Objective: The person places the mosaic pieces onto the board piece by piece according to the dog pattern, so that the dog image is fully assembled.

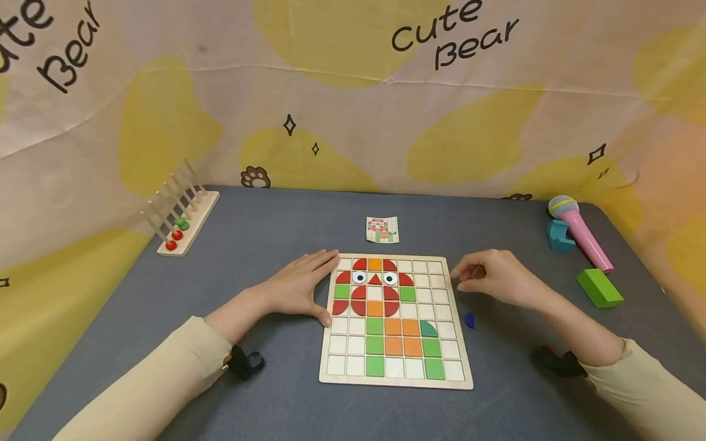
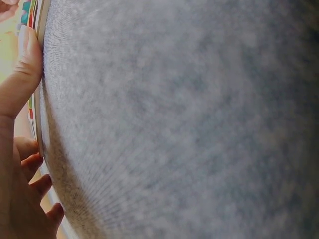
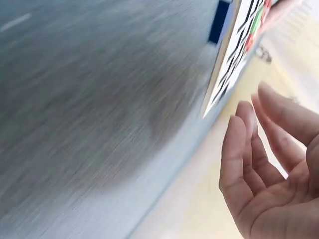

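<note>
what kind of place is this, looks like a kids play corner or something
Likely a children's play table or toy activity corner. A wooden tile puzzle board lies on a grey table, a pink toy microphone and a wooden peg rack sit nearby, and a "cute bear" cloth hangs behind.

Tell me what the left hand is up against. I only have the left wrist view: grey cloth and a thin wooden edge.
Observer: The left hand lies flat on the table against the left edge of a wooden puzzle board, fingers straight.
Operator: Anything on the board?
Observer: Red, orange and green tiles form an owl-like figure with two round eyes; many squares are bare.
Operator: Where is the right hand?
Observer: The right hand hovers by the board's right edge, fingers loosely curled, holding nothing.
Operator: Loose pieces nearby?
Observer: A small blue piece lies on the grey table just right of the board, below that hand.
</note>
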`<action>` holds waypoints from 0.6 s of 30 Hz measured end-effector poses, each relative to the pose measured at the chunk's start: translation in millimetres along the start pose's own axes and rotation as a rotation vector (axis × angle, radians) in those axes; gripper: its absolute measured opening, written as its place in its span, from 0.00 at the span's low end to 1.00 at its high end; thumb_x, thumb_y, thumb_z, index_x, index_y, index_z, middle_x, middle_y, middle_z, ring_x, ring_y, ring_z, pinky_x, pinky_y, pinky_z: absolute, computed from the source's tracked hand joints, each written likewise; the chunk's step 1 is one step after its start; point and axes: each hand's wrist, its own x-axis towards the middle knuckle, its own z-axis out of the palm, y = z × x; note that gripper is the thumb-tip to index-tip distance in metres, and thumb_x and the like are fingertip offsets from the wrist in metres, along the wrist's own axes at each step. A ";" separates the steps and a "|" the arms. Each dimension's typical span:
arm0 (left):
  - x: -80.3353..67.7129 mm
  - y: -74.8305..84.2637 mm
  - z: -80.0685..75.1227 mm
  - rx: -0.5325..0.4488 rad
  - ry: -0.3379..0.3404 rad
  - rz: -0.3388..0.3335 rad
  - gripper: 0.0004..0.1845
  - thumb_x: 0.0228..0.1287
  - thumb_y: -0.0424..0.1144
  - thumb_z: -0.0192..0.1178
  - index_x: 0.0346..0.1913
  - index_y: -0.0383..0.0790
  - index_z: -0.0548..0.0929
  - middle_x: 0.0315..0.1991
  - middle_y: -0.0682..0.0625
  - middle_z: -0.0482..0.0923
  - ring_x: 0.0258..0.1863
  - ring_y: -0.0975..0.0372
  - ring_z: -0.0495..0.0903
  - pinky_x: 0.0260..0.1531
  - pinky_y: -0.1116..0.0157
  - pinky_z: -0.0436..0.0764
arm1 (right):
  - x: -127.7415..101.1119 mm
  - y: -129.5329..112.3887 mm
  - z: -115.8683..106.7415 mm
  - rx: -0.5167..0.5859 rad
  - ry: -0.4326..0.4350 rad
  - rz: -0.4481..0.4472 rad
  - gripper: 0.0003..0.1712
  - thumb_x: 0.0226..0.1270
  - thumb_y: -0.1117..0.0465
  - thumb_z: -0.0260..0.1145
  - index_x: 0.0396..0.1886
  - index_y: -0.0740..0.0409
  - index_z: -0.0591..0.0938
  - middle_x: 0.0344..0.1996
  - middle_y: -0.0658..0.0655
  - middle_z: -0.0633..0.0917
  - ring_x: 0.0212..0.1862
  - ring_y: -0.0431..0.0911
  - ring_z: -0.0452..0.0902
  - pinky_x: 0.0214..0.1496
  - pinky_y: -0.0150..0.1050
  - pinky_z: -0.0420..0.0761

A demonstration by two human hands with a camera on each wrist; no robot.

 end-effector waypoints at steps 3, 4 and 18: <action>0.5 0.4 0.1 -0.004 -0.003 -0.005 0.69 0.39 0.73 0.70 0.80 0.44 0.49 0.82 0.50 0.44 0.82 0.51 0.45 0.80 0.47 0.49 | -13.6 14.5 -8.5 0.000 -0.033 0.013 0.10 0.58 0.58 0.75 0.40 0.51 0.88 0.32 0.46 0.88 0.31 0.35 0.77 0.32 0.28 0.78; 0.2 0.3 0.0 -0.006 -0.004 -0.007 0.69 0.39 0.73 0.70 0.80 0.44 0.49 0.82 0.50 0.44 0.82 0.51 0.45 0.80 0.47 0.49 | -18.0 19.1 -11.1 0.001 -0.048 0.014 0.10 0.58 0.57 0.75 0.40 0.50 0.88 0.32 0.46 0.88 0.32 0.33 0.77 0.33 0.28 0.78; -0.2 1.5 -1.0 -0.005 -0.007 -0.008 0.68 0.39 0.72 0.70 0.80 0.43 0.50 0.82 0.49 0.44 0.82 0.50 0.45 0.80 0.47 0.49 | -71.8 83.1 -29.6 0.209 -0.352 -0.148 0.15 0.55 0.60 0.76 0.42 0.51 0.83 0.28 0.51 0.82 0.31 0.35 0.78 0.30 0.29 0.79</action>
